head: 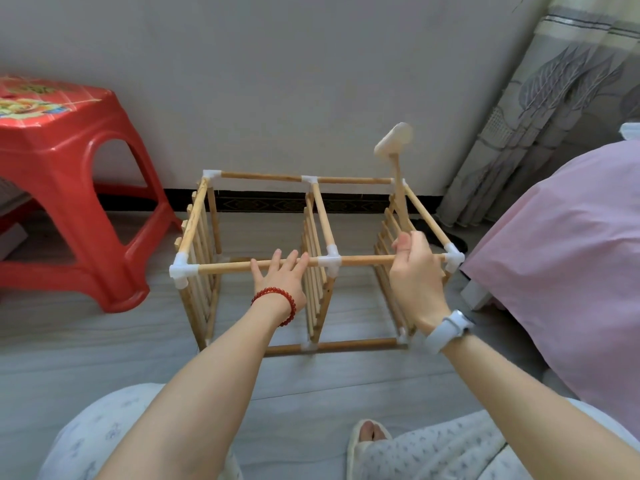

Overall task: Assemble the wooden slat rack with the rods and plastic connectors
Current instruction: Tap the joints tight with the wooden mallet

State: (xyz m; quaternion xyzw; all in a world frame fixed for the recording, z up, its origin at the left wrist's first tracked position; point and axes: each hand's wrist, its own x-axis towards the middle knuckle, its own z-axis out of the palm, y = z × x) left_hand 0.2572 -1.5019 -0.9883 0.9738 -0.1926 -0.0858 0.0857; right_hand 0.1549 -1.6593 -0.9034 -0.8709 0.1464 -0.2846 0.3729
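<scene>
The wooden slat rack (263, 176) stands on the floor in front of me, three slatted panels joined by rods and white plastic connectors (183, 270). My left hand (281, 277) rests with straight fingers on the near top rod (225, 267), left of the middle connector (329, 262). My right hand (414, 271) grips the handle of a small wooden mallet (394, 140), whose pale head is raised above the rack's far right corner. The right hand hides part of the near top rod's right stretch.
A red plastic stool (65, 174) stands to the left by the wall. A bed with a pink cover (568, 258) lies to the right, a grey curtain (540, 109) behind it. My knees and a slippered foot (367, 441) are at the bottom.
</scene>
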